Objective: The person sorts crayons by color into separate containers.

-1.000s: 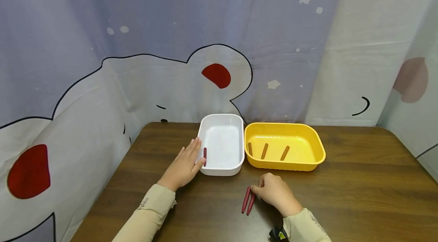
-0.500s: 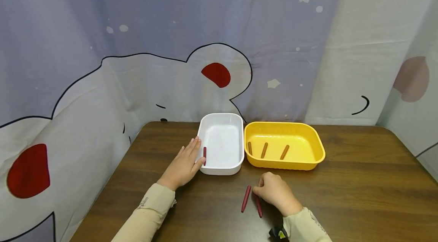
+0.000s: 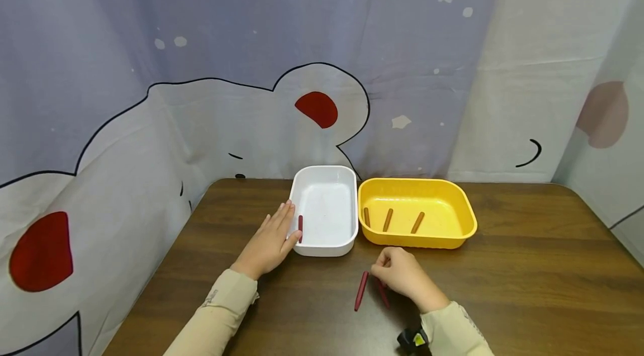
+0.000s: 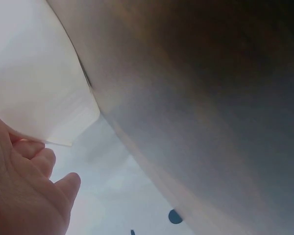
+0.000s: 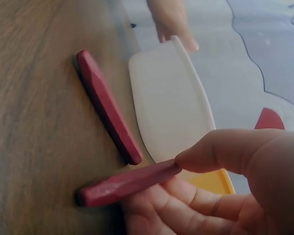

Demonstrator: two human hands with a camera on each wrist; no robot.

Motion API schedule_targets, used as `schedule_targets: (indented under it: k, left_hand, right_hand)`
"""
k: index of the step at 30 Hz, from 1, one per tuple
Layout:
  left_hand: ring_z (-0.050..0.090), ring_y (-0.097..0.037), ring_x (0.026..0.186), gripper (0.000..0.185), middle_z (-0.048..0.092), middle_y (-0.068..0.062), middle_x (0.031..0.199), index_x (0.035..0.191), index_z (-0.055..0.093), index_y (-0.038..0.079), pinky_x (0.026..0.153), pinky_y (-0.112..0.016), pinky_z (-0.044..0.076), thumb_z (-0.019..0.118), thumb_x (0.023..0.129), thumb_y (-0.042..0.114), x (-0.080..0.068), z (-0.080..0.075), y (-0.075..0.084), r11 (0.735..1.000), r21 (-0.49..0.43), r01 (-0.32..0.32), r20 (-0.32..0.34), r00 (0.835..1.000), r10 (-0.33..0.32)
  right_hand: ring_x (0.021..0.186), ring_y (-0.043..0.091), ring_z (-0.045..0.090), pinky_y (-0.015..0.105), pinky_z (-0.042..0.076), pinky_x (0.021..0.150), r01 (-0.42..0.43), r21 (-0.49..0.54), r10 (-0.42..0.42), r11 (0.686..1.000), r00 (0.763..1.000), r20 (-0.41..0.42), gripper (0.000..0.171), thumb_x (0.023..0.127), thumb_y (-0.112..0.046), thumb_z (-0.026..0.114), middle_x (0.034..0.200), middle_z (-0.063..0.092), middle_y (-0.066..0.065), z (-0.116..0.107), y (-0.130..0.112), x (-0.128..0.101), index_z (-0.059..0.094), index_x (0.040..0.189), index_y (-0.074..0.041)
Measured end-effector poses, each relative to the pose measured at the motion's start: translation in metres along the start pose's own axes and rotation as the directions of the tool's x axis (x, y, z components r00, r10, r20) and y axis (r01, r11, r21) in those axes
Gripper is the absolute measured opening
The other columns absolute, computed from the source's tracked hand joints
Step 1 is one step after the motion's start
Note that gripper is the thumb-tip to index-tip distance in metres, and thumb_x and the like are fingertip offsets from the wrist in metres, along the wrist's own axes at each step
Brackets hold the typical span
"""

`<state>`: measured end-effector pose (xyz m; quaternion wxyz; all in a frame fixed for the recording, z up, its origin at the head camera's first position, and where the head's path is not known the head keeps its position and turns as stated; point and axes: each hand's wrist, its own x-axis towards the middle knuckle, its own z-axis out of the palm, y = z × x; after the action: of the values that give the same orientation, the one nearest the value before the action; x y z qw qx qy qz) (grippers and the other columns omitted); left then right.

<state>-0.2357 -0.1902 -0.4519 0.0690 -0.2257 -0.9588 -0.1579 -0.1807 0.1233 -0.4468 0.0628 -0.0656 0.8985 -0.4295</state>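
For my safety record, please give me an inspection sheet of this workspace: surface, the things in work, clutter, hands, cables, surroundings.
Surface: brown wooden table, no spill seen.
Things in work: one red stick pinched by the right hand; a second red stick lies free on the table beside it; a third red stick lies in the white tray; three brown sticks lie in the yellow tray.
Clutter: nothing seen.
Hands: the left hand rests flat against the white tray's left wall, fingers straight; the right hand's fingers and thumb pinch the stick, as the right wrist view shows.
Cables: nothing seen.
Surroundings: printed curtain behind and beside the table.
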Motion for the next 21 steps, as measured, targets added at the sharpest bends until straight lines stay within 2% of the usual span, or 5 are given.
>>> schedule_targets:
  k: [3, 6, 11, 17, 21]
  left_hand:
    - [0.021, -0.032, 0.153, 0.070, 0.023, -0.018, 0.166, 0.158, 0.028, -0.003, 0.121, -0.057, 0.023, 0.043, 0.108, 0.043, 0.0002, 0.0004, 0.0001, 1.000, 0.000, -0.002, -0.008, 1.000, 0.002]
    - [0.021, -0.032, 0.153, 0.070, 0.023, -0.018, 0.166, 0.158, 0.027, -0.003, 0.121, -0.057, 0.022, 0.044, 0.108, 0.043, 0.0004, 0.0003, 0.0004, 1.000, 0.000, -0.003, -0.010, 1.000, 0.003]
    - [0.021, -0.033, 0.153, 0.070, 0.023, -0.018, 0.165, 0.158, 0.027, -0.004, 0.121, -0.058, 0.022, 0.045, 0.108, 0.042, 0.0009, -0.0004, 0.0006, 1.000, -0.001, -0.004, -0.010, 1.000, 0.004]
    - [0.021, -0.033, 0.153, 0.069, 0.024, -0.019, 0.165, 0.157, 0.028, -0.004, 0.120, -0.058, 0.023, 0.044, 0.108, 0.041, -0.0002, -0.0014, 0.0013, 1.000, -0.003, -0.005, -0.009, 1.000, 0.005]
    - [0.021, -0.033, 0.153, 0.069, 0.023, -0.018, 0.165, 0.157, 0.028, -0.004, 0.120, -0.058, 0.023, 0.044, 0.108, 0.041, -0.0005, -0.0013, 0.0010, 1.000, -0.007, -0.005, -0.007, 1.000, 0.005]
  right_hand:
    - [0.054, 0.011, 0.054, 0.027, 0.050, 0.051, -0.017, 0.108, 0.012, 0.994, 0.999, 0.050, 0.012, 0.086, -0.008, 0.068, 0.061, 0.060, 0.000, -0.0011, 0.0023, 0.0012, 0.061, 0.077, -0.005]
    - [0.060, 0.012, 0.059, 0.030, 0.056, 0.055, -0.046, 0.247, 0.019, 0.968, 0.994, 0.112, 0.010, 0.091, -0.008, 0.066, 0.068, 0.065, 0.003, -0.0009, 0.0046, 0.0026, 0.063, 0.085, 0.000]
    - [0.068, 0.016, 0.067, 0.034, 0.061, 0.062, -0.115, 0.451, 0.017, 0.885, 0.976, 0.215, 0.021, 0.097, -0.011, 0.063, 0.082, 0.071, 0.007, -0.0010, 0.0069, 0.0058, 0.064, 0.102, 0.010]
    - [0.075, 0.014, 0.067, 0.032, 0.061, 0.069, -0.117, 0.587, -0.064, 0.801, 0.958, 0.279, 0.036, 0.100, -0.013, 0.060, 0.089, 0.071, 0.008, -0.0027, 0.0074, 0.0094, 0.059, 0.115, 0.019]
    - [0.079, 0.016, 0.069, 0.034, 0.062, 0.073, -0.119, 0.652, -0.104, 0.748, 0.950, 0.294, 0.032, 0.101, -0.013, 0.059, 0.093, 0.070, 0.012, -0.0022, 0.0044, 0.0096, 0.059, 0.114, 0.017]
